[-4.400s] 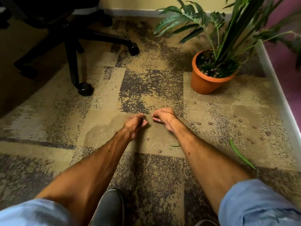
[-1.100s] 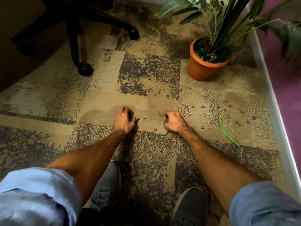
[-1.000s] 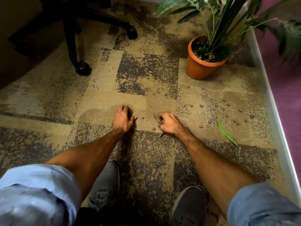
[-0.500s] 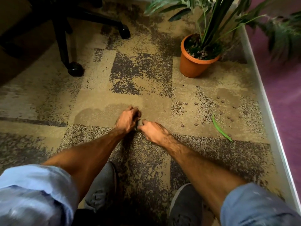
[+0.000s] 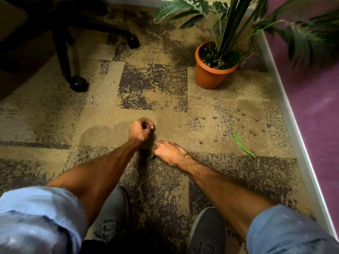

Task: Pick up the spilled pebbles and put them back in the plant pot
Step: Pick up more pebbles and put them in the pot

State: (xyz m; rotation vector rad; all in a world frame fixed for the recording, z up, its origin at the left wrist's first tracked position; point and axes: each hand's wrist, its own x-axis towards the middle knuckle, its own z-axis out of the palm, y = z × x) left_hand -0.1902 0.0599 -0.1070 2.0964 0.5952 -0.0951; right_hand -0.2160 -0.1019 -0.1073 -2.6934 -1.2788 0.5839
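Note:
Small brown pebbles (image 5: 214,117) lie scattered on the patterned carpet to the right of my hands, between them and the orange plant pot (image 5: 209,77). The pot stands at the back right with a green plant and more pebbles on its soil. My left hand (image 5: 140,132) is curled into a fist just above the carpet, with pebbles showing at its fingertips. My right hand (image 5: 168,153) rests low on the carpet right beside it, fingers pointing left. A small green leaf piece (image 5: 151,156) sticks out from under it.
A long green leaf (image 5: 243,145) lies among the pebbles on the right. A white skirting edge (image 5: 293,129) borders the carpet on the right. A black office chair base with casters (image 5: 78,83) stands at the back left. My grey shoes (image 5: 207,230) are below.
Both hands drew closer together and nearer to me. The right hand moved left across the carpet with the small leaf. The left hand closed into a tighter fist.

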